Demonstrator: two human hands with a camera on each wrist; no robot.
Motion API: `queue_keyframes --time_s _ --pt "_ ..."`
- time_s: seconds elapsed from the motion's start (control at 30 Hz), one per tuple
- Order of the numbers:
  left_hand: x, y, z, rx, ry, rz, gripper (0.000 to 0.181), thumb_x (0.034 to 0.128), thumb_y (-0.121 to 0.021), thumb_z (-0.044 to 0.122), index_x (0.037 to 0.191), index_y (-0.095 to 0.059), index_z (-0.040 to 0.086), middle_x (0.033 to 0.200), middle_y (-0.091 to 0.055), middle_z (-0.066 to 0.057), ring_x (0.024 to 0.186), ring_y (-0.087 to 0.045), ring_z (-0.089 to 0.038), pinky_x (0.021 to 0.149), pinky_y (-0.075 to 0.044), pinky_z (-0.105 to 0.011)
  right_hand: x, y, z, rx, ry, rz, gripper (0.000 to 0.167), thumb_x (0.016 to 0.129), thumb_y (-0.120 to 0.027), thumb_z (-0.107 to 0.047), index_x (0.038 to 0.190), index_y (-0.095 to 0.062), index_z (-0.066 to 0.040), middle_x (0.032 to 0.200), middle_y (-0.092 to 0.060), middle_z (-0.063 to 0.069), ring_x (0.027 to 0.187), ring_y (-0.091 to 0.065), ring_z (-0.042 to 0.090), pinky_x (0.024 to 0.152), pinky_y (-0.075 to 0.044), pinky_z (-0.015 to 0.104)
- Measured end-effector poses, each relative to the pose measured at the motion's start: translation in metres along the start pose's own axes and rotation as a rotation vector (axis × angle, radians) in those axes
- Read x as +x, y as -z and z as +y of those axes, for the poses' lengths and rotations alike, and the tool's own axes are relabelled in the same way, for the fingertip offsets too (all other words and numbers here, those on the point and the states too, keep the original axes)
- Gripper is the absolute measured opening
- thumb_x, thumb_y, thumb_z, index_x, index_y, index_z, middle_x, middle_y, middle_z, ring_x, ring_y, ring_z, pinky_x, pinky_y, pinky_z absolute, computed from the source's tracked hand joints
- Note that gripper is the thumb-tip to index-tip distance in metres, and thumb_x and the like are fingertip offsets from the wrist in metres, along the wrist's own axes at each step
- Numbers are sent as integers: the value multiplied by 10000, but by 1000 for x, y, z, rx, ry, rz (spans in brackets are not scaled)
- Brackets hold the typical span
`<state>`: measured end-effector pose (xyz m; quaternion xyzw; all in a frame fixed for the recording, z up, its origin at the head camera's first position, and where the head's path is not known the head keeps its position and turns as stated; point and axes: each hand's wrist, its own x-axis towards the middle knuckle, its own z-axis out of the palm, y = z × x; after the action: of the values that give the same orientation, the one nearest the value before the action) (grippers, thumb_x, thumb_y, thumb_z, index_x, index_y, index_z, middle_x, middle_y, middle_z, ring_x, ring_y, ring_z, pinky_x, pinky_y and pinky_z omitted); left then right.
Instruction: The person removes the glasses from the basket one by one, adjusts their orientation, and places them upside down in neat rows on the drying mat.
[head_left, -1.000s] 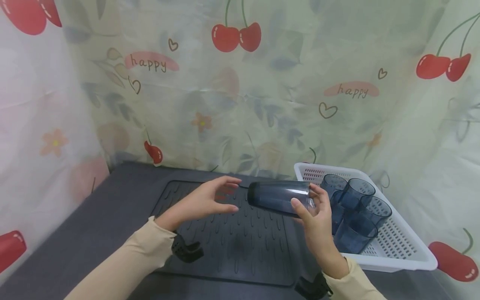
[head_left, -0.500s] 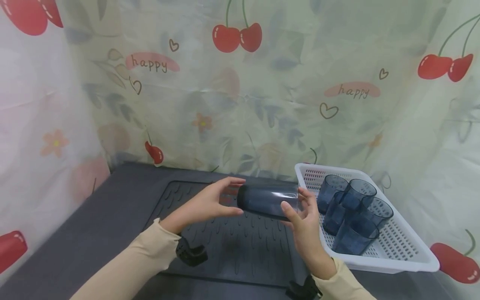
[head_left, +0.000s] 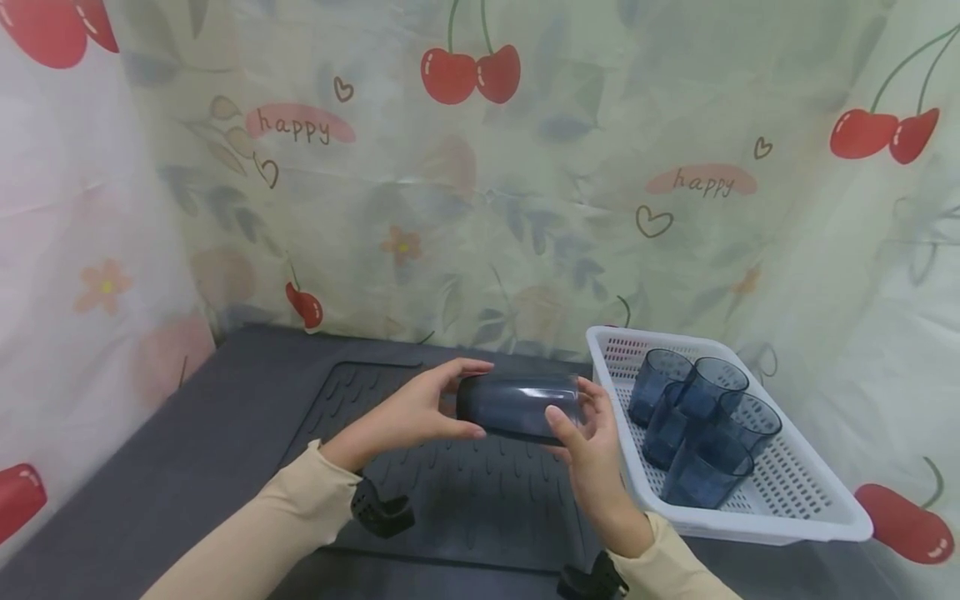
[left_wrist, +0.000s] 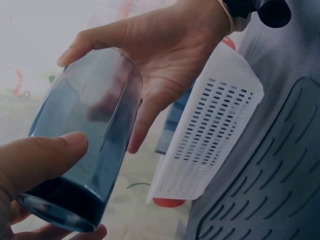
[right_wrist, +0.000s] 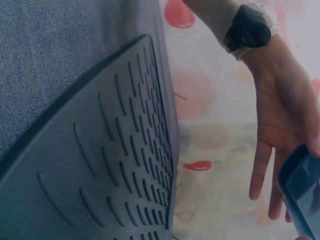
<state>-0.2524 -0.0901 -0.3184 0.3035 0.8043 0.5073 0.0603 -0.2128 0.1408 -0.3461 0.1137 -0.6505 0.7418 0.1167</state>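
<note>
Head view: 2 hands [head_left: 420, 408] [head_left: 594, 462] in half-curled grip on opposite ends of a sideways glass [head_left: 513, 408]

A pale, creased backdrop [head_left: 480, 175] spans the rear of the space, with whiter sheeting [head_left: 67, 183] at the left side. Red cherries [head_left: 498, 75], orange flowers [head_left: 402, 244], grey-blue leaves [head_left: 538, 235], outlined hearts [head_left: 655, 222] and the word "happy" [head_left: 294, 127] decorate the backdrop. Below lies a dark grey tabletop [head_left: 195, 433], under soft light.

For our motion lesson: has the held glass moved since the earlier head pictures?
Yes: in the head view, the held glass has shifted left, away from the white basket.
</note>
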Motion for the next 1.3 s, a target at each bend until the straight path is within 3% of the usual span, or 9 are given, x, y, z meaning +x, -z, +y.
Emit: queue_keyframes --time_s 0.17,0.33,0.5,0.83,1.17,1.3 --pt "-1 -2 0 -26 9 -1 756 778 -824 188 1429 -441 233 1344 -501 -72 1071 -591 -209 797 -561 -311 2 -4 4 5 13 -33 538 892 -559 -93 1364 -304 -68 1264 -421 132 999 -617 166 761 -579 352" --pt "-4 -4 0 -18 -2 54 750 746 -848 261 1396 -475 297 1304 -532 -24 1052 -595 -192 772 -556 -310 4 -6 5 28 8 -82 568 904 -553 -148 1386 -273 -37 1285 -417 151 1011 -628 160 776 -577 355" --pt "-7 -6 -1 -21 -33 139 737 700 -882 247 1350 -534 255 1264 -563 -25 1035 -590 -200 760 -563 -303 7 -5 2 40 -27 -132 579 910 -554 -172 1399 -265 -61 1347 -396 174 1037 -618 158 788 -574 359" --pt "-9 -6 -4 -71 -53 199 714 645 -915 203 1267 -564 197 1210 -583 -30 1015 -581 -209 775 -556 -305 8 5 -6 -28 -136 -200 670 880 -664 -165 1413 -267 -78 1410 -406 180 1099 -589 222 930 -508 506" --pt "-8 -4 -5 -157 -87 217 695 639 -912 131 1229 -549 177 1232 -573 -18 1075 -569 -195 829 -525 -290 9 17 -3 -20 -148 -279 686 835 -731 -107 1377 -314 -47 1299 -475 87 1036 -615 138 814 -543 318" --pt "-9 -2 -2 -185 -73 226 684 676 -893 141 1256 -531 143 1250 -557 -25 1128 -552 -192 923 -491 -332 9 20 -1 -91 -181 -313 737 837 -750 -159 1409 -306 -25 1392 -410 142 1077 -588 174 814 -527 294"
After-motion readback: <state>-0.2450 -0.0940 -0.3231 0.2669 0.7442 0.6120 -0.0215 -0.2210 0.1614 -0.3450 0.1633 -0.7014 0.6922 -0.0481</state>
